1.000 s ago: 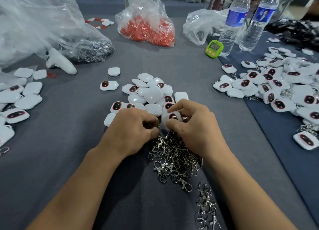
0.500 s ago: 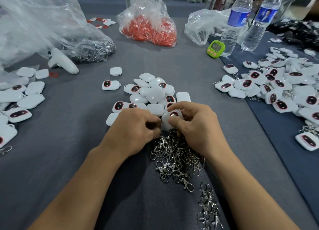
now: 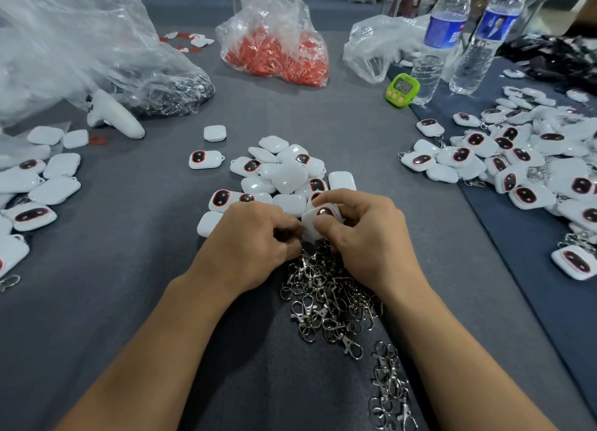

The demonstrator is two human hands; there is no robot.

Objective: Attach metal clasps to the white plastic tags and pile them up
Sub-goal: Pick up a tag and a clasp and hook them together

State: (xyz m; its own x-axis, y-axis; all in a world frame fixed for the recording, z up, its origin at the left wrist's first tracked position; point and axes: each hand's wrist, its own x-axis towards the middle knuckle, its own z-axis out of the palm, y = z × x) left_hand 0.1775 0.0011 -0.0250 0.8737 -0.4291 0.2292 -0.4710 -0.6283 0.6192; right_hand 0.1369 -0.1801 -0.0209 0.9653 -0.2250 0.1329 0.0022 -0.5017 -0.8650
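My right hand point(image 3: 365, 240) pinches a white plastic tag point(image 3: 318, 219) with a dark red-rimmed oval, thumb on its near face and forefinger over its top. My left hand point(image 3: 255, 246) is curled right beside it, fingertips at the tag's lower left edge; what it pinches is hidden. Just under both hands lies a heap of metal clasps point(image 3: 329, 295), with a second small heap point(image 3: 391, 388) nearer me. Behind the hands sits a pile of loose tags point(image 3: 281, 175). A large pile of tags with clasps point(image 3: 517, 159) spreads at the right.
More tags point(image 3: 35, 185) lie at the left edge by a white controller point(image 3: 113, 115) and a big clear bag point(image 3: 80, 49). A bag of red parts point(image 3: 277, 55), a green timer point(image 3: 403, 90) and two water bottles point(image 3: 439, 39) stand at the back.
Both hands stay together on the same tag over the clasp heap; the right forefinger has shifted slightly over the tag's top. Nothing else on the table has moved.
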